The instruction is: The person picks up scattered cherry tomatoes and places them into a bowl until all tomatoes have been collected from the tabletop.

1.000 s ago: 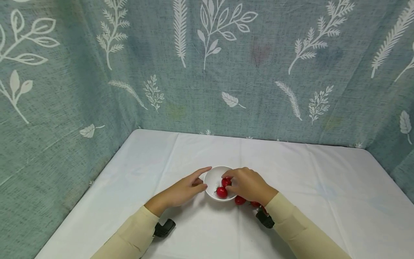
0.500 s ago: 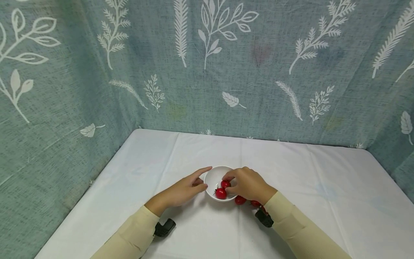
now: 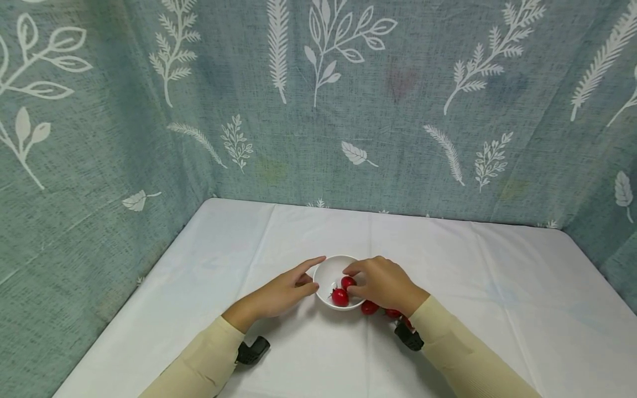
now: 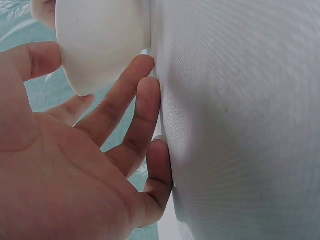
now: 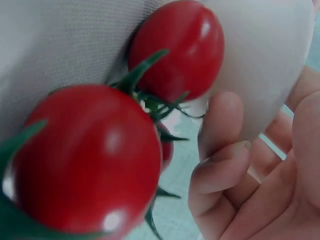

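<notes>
A small white bowl [image 3: 325, 272] stands on the white-covered table. My left hand [image 3: 280, 291] is at its left side, thumb against the outside wall [image 4: 107, 42] and index fingertip at the rim. The other fingers stay fairly straight, their tips down by the cloth. My right hand [image 3: 382, 283] reaches over the right rim, thumb and index finger around a red cherry tomato [image 3: 348, 282] inside the bowl. A second cherry tomato [image 3: 340, 297] with green sepals lies beside it. In the right wrist view, ring and little fingers [image 5: 225, 170] are curled beside the outer wall.
Outside the bowl, several cherry tomatoes lie under the right hand and wrist, such as one near the rim [image 3: 369, 307] and another [image 3: 392, 313] farther right. Black wrist cameras [image 3: 254, 350] sit below both forearms. A leaf-patterned green-blue curtain [image 3: 318, 138] hangs behind the table [image 3: 438, 249].
The tomato at the right fingertips has dropped slightly within the bowl, and the one beside it has shifted a little left and down. The left hand and the bowl have stayed put.
</notes>
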Action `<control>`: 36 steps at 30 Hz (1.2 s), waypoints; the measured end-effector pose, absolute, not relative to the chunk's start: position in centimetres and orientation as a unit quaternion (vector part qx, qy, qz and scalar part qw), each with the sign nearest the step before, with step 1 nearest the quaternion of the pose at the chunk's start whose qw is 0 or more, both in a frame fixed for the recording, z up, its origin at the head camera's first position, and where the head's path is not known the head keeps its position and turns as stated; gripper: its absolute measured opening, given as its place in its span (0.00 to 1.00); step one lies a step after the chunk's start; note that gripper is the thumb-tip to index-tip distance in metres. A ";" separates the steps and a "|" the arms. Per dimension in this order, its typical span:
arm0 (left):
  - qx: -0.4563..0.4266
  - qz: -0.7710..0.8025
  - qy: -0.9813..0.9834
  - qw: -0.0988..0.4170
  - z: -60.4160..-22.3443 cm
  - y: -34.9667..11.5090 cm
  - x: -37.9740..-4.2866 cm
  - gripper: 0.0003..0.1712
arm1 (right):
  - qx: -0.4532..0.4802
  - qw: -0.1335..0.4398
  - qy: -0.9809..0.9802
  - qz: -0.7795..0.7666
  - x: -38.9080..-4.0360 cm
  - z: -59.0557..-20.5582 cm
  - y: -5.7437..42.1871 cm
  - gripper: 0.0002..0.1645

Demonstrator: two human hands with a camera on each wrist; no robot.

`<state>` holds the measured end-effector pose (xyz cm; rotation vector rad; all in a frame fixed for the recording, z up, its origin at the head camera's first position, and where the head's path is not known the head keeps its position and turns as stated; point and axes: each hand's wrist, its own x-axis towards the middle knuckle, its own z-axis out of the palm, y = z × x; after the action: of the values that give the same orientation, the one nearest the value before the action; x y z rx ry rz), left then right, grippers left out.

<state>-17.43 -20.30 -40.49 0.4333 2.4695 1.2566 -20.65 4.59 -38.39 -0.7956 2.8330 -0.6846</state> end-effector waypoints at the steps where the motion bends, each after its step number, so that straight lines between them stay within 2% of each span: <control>1: 0.153 0.442 0.868 0.168 -40.5 -20.3 -17.4 0.35 | -0.262 0.054 0.936 -0.229 -20.5 -38.3 4.8 0.20; 16: 0.142 0.434 0.874 0.165 -40.6 -20.1 -17.5 0.35 | -0.274 -0.054 0.927 -0.252 -18.4 -37.6 8.8 0.17; 36: 0.132 0.438 0.873 0.168 -40.8 -20.1 -17.6 0.34 | -0.225 -0.050 0.944 -0.238 -17.1 -38.3 14.0 0.18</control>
<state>-17.64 -20.05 -40.80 0.3764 2.4834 1.2465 -17.07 14.04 -38.28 -0.7309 3.0632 -0.7717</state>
